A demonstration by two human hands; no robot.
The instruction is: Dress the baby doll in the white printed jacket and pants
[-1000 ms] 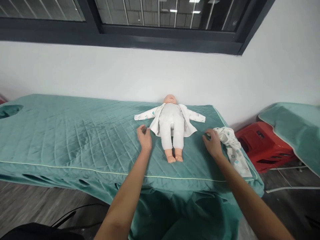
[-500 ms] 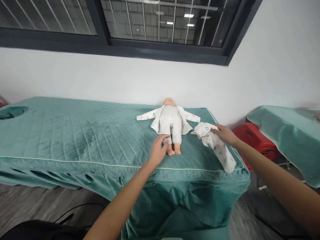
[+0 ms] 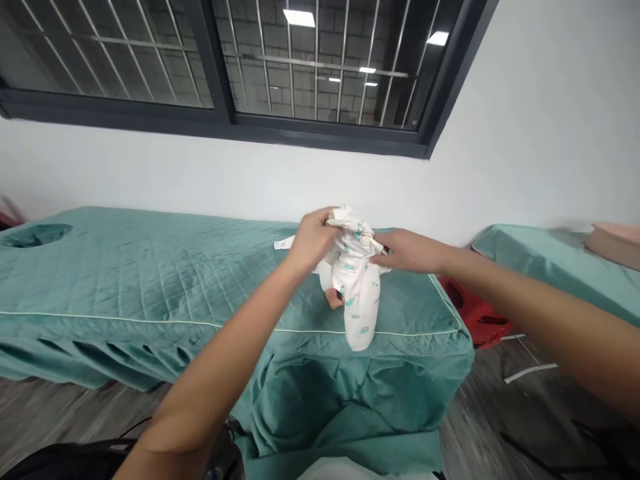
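Observation:
White baby pants (image 3: 361,293) with a green print hang bunched at the top between my two hands, a tube-like end reaching down over the bed's front edge. My left hand (image 3: 314,239) is closed on their upper left side. On the right, my right hand (image 3: 407,251) pinches the gathered cloth. Behind the garment lies a baby doll, mostly hidden; one bare foot (image 3: 334,299) and a printed jacket sleeve (image 3: 284,244) show.
The doll lies on a bed with a green quilted cover (image 3: 175,273) and a face hole (image 3: 37,235) at the left. A red plastic stool (image 3: 475,313) stands right of it, near another green-covered bed (image 3: 540,250). A barred window (image 3: 320,73) is above.
The pants have been lifted from the bed's right side and brought left, in front of the doll. My left hand has left the doll's legs and taken hold of the cloth too.

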